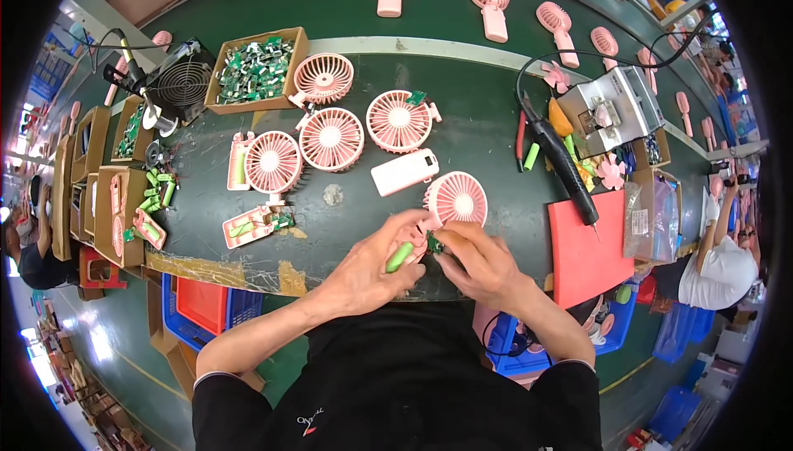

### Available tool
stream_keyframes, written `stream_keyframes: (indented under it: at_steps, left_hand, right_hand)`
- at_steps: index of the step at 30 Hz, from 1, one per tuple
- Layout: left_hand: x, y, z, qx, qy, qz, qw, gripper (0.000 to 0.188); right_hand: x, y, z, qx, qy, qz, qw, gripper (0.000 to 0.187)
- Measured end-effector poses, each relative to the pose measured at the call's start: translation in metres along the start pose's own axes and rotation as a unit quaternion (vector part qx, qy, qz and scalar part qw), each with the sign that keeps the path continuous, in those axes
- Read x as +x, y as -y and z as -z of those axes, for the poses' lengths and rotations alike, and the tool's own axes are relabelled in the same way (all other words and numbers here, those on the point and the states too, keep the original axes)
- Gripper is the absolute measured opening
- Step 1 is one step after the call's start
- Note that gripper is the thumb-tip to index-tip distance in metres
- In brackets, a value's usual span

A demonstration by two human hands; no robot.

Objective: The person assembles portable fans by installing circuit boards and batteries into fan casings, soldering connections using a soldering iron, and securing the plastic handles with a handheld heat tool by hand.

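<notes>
My left hand (369, 268) is wrapped round the pink handle shell of a small handheld fan (459, 201), near the front edge of the bench. In the open shell lies a green battery (399, 257). My right hand (486, 263) pinches a small green circuit board (435, 242) at the shell, just below the round fan head. A pink back cover (405, 172) lies beyond my hands. Several pink fan heads (331, 139) rest farther off to the left. Two open handle shells with batteries are beside them, one of them the nearer shell (248, 226).
A cardboard box of circuit boards (256, 69) stands at the back left, beside a black fume fan (183, 79) and a solder spool (160, 121). At right, an electric screwdriver (563, 166) hangs over a red pad (591, 244). Finished-looking fans (493, 9) lie on the green belt behind.
</notes>
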State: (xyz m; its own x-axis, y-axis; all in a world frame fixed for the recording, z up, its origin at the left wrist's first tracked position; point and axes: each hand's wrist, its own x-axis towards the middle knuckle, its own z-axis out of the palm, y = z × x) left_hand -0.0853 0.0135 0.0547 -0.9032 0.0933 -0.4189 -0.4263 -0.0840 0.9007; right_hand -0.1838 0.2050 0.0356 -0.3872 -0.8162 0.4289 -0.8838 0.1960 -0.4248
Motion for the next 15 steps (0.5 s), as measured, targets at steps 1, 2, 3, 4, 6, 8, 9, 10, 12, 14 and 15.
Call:
stream_keyframes:
  at_steps: [1,2,3,4,6,8,9,10,12,14,15]
  left_hand:
    - [0.005,0.018,0.000,0.152,-0.050,-0.201,0.966,0.049]
    - [0.008,0.022,0.000,0.154,-0.047,-0.200,0.966,0.049]
    - [0.011,0.025,-0.001,0.118,-0.045,-0.136,0.983,0.039]
    - [0.015,0.024,-0.002,0.081,-0.041,-0.072,0.993,0.030]
    - [0.018,0.016,-0.009,0.037,-0.032,-0.022,0.999,0.022]
    - [0.023,0.022,-0.013,0.057,-0.070,-0.100,0.991,0.020]
    - [0.022,0.022,-0.014,0.059,-0.066,-0.099,0.991,0.020]
    - [0.022,0.014,-0.013,0.060,-0.041,-0.043,0.996,0.020]
    - [0.025,0.016,-0.015,0.065,-0.011,0.015,0.998,0.020]
    - [0.031,0.029,-0.019,-0.035,-0.031,-0.009,0.999,0.020]
    - [0.031,0.032,-0.019,-0.033,-0.029,-0.009,0.999,0.020]
  right_hand:
    - [-0.001,0.003,0.000,-0.001,-0.002,-0.004,1.000,0.037]
    - [-0.001,0.001,-0.002,0.051,-0.012,-0.018,0.998,0.037]
    - [-0.001,0.000,-0.003,0.103,-0.023,-0.033,0.994,0.037]
    - [-0.001,-0.001,-0.003,0.101,-0.025,-0.037,0.994,0.037]
    - [0.000,-0.005,-0.002,0.188,-0.021,-0.042,0.981,0.034]
    - [0.004,-0.009,0.006,0.195,-0.003,-0.042,0.980,0.031]
    - [0.006,-0.010,0.010,0.203,0.018,-0.039,0.978,0.029]
    - [0.005,-0.014,0.012,0.205,0.015,-0.045,0.978,0.025]
    - [0.001,-0.015,0.013,0.197,-0.015,-0.068,0.978,0.025]
    - [0.000,-0.010,0.016,0.178,-0.079,-0.099,0.976,0.024]
    - [-0.006,-0.007,0.018,0.177,-0.082,-0.100,0.976,0.024]
